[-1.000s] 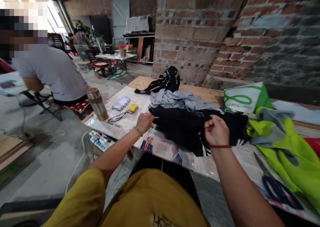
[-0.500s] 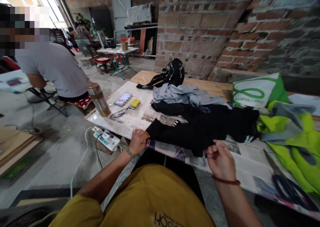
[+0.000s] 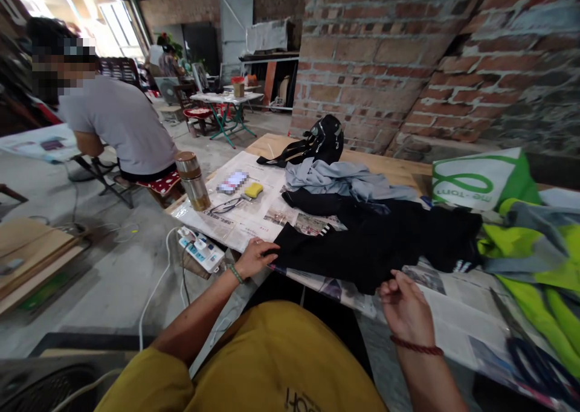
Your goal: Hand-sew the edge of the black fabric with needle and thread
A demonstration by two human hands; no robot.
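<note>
Black trousers [image 3: 353, 249] with small white stripes lie across the newspaper-covered table, legs pointing left. At the end of the nearer leg is my left hand [image 3: 254, 258], its thumb and fingers apart and touching the cloth edge. My right hand [image 3: 405, 297] is closed, fingertips pinched at the near edge of the trousers. Behind them a crumpled grey garment [image 3: 344, 179] touches the upper leg. Dark-handled scissors [image 3: 528, 351] lie on the newspaper to the right of my right hand.
Left on the table are a steel flask [image 3: 194, 185], glasses [image 3: 226, 205], a yellow block [image 3: 254, 189] and a phone [image 3: 232, 182]. A black bag [image 3: 328, 139] sits behind. Right are a white-green bag [image 3: 480, 179] and fluorescent garment [image 3: 521, 249]. A power strip [image 3: 202, 250] hangs below. A person [image 3: 122, 116] sits left.
The fingers of my left hand have spread from their pinch on the leg end. My right hand stays pinched at the near edge. The whole view has shifted slightly.
</note>
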